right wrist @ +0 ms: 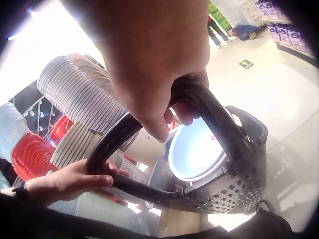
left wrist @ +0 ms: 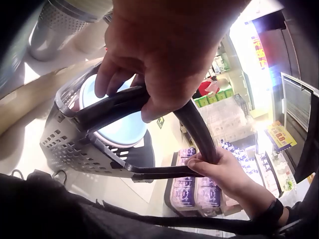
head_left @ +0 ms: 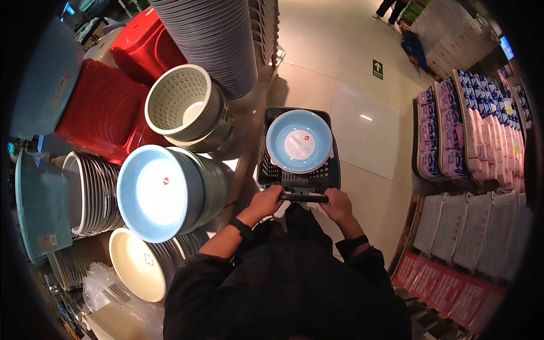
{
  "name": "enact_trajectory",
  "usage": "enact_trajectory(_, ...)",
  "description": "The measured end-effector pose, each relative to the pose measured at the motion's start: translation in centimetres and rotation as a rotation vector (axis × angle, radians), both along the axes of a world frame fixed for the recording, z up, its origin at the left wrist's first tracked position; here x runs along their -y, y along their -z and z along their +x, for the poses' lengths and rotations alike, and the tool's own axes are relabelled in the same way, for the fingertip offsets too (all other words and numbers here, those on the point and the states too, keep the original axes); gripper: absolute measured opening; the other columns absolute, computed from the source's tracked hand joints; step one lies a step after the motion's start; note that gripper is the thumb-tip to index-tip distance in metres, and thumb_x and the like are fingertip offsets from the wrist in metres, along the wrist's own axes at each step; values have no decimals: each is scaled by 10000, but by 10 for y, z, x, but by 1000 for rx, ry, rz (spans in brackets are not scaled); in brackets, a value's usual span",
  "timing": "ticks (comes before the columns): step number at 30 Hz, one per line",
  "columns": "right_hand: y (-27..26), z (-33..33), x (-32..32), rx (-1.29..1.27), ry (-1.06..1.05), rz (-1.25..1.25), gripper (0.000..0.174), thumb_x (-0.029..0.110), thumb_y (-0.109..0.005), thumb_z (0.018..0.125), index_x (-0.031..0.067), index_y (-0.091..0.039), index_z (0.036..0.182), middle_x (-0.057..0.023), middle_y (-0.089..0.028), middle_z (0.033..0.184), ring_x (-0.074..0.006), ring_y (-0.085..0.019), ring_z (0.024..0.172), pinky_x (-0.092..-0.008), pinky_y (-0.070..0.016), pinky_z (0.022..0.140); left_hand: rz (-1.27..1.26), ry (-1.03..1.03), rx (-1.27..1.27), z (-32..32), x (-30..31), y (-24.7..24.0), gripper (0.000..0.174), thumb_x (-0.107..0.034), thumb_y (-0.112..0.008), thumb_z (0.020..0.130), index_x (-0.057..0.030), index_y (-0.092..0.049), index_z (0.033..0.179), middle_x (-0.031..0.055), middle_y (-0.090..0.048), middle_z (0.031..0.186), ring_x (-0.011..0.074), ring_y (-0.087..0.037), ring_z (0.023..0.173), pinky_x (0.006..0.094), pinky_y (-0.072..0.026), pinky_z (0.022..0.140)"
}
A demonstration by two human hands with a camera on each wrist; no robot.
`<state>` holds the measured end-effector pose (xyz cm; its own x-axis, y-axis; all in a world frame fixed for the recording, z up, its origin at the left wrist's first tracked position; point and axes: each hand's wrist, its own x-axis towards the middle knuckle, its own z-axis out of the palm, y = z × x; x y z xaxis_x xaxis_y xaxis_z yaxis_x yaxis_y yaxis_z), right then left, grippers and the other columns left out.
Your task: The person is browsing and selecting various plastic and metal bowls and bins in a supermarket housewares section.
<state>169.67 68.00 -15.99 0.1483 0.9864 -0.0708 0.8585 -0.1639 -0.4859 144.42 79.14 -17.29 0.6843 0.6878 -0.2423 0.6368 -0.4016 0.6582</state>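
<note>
Both hands grip the black handle (head_left: 305, 198) of a dark shopping basket (head_left: 334, 170) with perforated walls. My left hand (head_left: 266, 199) curls round the handle's left end, and my right hand (head_left: 338, 205) round its right end. Inside the basket lies a light blue basin (head_left: 272, 141) with a round white label (head_left: 298, 145) at its centre. In the left wrist view, the fingers (left wrist: 103, 79) wrap over the handle bar. The right wrist view has the thumb (right wrist: 155, 128) against the handle, above the basin (right wrist: 194, 154).
On the left stand stacked blue basins (head_left: 127, 192), cream basins (head_left: 136, 266), a pale slotted basket (head_left: 187, 113) and red stools (head_left: 96, 107). Pink and purple packs (head_left: 450, 133) fill shelves on the right. Ahead runs a tiled floor (head_left: 362, 124) with a green arrow sign (head_left: 378, 69); a person (head_left: 391, 10) stands far off.
</note>
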Motion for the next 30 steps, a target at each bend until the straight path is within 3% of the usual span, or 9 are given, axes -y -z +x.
enact_trajectory(7,9,14,-40,-16,26,102,266,151,-769,658,97,-568,822,-75,-567,781,-304,-585,793,-433,-449,701,-16,-88,-61,26,-45,3,205,-162,-590,843,-131,-522,1034,117,-598,1018,347,-612,955,455,-509,757)
enact_trajectory(15,19,51,-112,-39,35,148,252,166,-753,687,97,-560,835,-77,-548,811,-308,-569,811,-425,-437,704,-37,-210,-13,64,-116,25,243,-152,-619,832,-134,-513,1050,136,-603,1053,384,-588,987,459,-481,792)
enact_trajectory(23,33,80,-167,-12,43,154,269,166,-761,655,99,-561,822,-79,-551,819,-309,-577,814,-439,-447,694,-13,-193,39,94,-172,21,273,-156,-650,822,-124,-532,1066,159,-621,1030,386,-595,1000,431,-483,805)
enact_trajectory(30,19,103,-209,29,54,100,214,135,-728,696,80,-567,826,-110,-558,826,-344,-571,824,-447,-469,715,-7,-183,17,124,-211,24,262,-162,-626,823,-115,-534,1064,149,-597,1039,360,-594,1006,437,-485,824)
